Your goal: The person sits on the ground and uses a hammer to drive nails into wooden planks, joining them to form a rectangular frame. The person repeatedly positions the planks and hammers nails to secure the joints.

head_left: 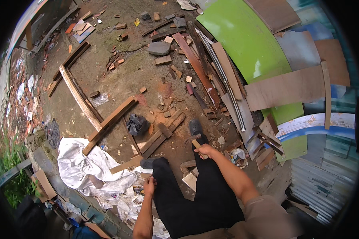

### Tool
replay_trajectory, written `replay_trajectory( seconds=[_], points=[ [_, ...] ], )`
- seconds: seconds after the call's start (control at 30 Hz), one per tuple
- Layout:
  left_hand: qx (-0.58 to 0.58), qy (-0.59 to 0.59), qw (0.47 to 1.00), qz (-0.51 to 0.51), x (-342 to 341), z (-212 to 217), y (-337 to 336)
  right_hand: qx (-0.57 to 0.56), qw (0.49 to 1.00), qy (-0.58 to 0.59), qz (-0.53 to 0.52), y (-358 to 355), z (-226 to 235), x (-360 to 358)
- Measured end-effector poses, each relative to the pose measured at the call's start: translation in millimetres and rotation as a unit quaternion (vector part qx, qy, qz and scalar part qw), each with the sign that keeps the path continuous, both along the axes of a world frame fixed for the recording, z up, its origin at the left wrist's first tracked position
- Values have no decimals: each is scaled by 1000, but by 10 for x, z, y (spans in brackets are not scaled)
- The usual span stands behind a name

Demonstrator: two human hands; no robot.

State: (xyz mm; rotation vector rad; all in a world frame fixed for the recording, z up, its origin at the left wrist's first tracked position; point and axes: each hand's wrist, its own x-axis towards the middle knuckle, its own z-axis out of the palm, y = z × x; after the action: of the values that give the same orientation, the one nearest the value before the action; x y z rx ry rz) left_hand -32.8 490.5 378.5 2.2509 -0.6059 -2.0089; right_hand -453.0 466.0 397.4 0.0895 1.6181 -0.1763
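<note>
My right hand [204, 151] is wrapped round the pale wooden handle of a hammer [194, 142], its dark head upward beside my right leg. Beside my left leg, my left hand [149, 186] is closed with curled fingers; whether anything small is in it cannot be made out. In front of my left foot lie planks [161, 137], with a short dark block [164, 130] across them. A black plastic bag [137, 124] sits left of these planks.
A white sheet [77, 159] spreads at the left, under beam ends. A long wooden frame [79, 97] lies beyond it. Loose boards [201, 71] and a green panel [239, 40] line the right side. Corrugated metal [319, 187] stands at lower right. Rubble and wood offcuts litter the ground.
</note>
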Motion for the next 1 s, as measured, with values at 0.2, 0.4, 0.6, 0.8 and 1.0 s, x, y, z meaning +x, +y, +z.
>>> replay_trajectory(
  seconds=[0.2, 0.4, 0.6, 0.8, 1.0],
  points=[
    [-8, -77, 993, -91, -428, -1539, 395, 31, 988, 11, 149, -380, -1498, -226],
    [-36, -197, 944, -262, -1451, -2521, -168, 3, 977, 97, 188, -677, -2214, -568],
    [-175, -241, 902, -312, -1949, -3160, -621, -69, 892, 255, 367, -923, -2672, -1044],
    [-129, -277, 831, -465, -1833, -3427, -618, -68, 813, 300, 495, -1067, -3207, -1072],
    [-122, -220, 744, -619, -1643, -3270, -1016, -135, 745, 289, 585, -983, -3295, -1160]
  ],
)
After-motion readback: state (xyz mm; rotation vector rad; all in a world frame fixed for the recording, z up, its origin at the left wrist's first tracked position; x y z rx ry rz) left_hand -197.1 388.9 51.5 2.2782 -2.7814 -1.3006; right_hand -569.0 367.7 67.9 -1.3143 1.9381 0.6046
